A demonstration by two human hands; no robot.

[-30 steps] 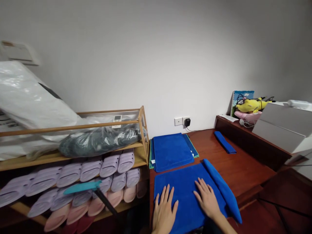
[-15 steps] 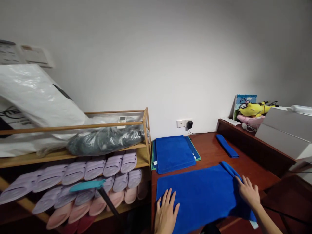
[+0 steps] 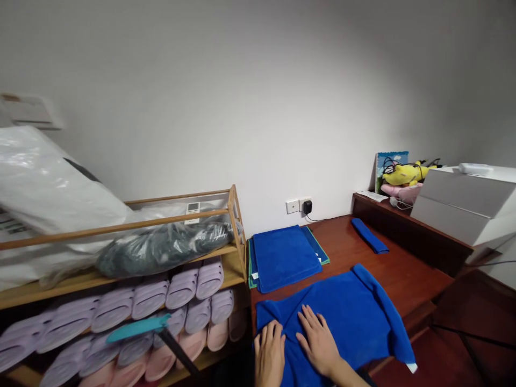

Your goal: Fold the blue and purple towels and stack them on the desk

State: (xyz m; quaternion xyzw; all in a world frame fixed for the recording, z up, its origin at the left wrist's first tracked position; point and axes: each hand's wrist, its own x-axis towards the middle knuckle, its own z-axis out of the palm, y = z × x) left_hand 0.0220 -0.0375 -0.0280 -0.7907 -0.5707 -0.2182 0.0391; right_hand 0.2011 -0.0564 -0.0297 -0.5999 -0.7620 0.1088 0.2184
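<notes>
A blue towel (image 3: 355, 312) lies spread on the reddish-brown wooden tabletop, its right edge folded over in a thick strip and a white tag at the lower right corner. My left hand (image 3: 269, 352) is at the towel's left edge, fingers bent and drawn together on the cloth, which wrinkles beside the fingertips. My right hand (image 3: 320, 341) rests flat on the towel just to the right, fingers stretched out. Behind the towel lies a stack of folded blue towels (image 3: 286, 258), with green-edged ones underneath. A narrow folded blue cloth strip (image 3: 370, 235) lies farther back on the right.
At left stands a wooden shoe rack (image 3: 226, 258) with lilac and pink slippers and plastic-wrapped bundles. A teal-headed tool (image 3: 139, 328) on a dark handle leans in front. White boxes (image 3: 455, 204) and a yellow plush toy (image 3: 407, 174) sit on the raised ledge at right.
My right hand has moved left from the folded right edge to the towel's middle. My left hand's fingers have drawn in, and the towel has wrinkled on its left side. The view has shifted slightly.
</notes>
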